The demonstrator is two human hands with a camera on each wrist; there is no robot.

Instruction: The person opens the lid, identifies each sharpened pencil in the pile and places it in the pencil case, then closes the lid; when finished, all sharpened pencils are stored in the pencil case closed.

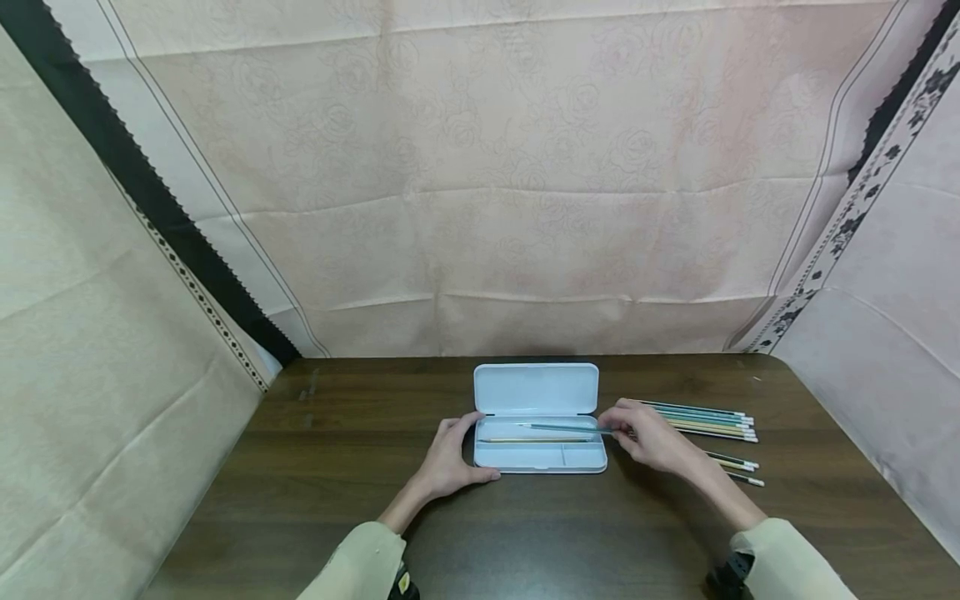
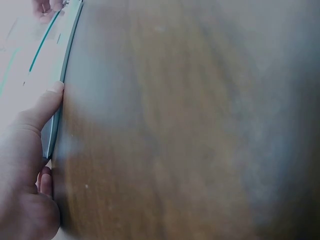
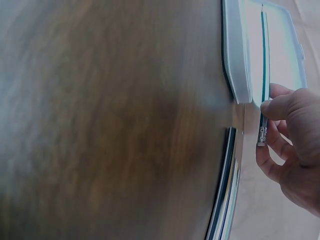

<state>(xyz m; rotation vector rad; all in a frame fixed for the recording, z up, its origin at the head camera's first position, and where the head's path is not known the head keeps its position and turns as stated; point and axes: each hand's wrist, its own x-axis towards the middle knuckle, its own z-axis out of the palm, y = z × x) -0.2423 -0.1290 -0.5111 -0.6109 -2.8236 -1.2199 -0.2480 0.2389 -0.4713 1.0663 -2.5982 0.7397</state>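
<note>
A light blue pencil case [image 1: 536, 388] lies on the table with its lid raised at the back. My left hand [image 1: 448, 460] holds the case at its left end, thumb along the front edge and fingers toward the hinge. Between the thumb and fingers of my right hand [image 1: 651, 438] is a teal pencil [image 1: 564, 428], pinched close to its eraser end, its point leftward over the tray. Another pencil [image 1: 525, 440] lies lengthwise inside the case. The right wrist view shows printing near the end of the held pencil [image 3: 264, 60].
Several pencils [image 1: 712, 422] lie in a row right of the case, partly behind my right hand. A smaller group of pencils [image 1: 731, 462] lies nearer, beside my right forearm. A low divider marks off the tray's front right. Pale patterned cloth [image 1: 525, 167] hangs around the brown table [image 1: 337, 467].
</note>
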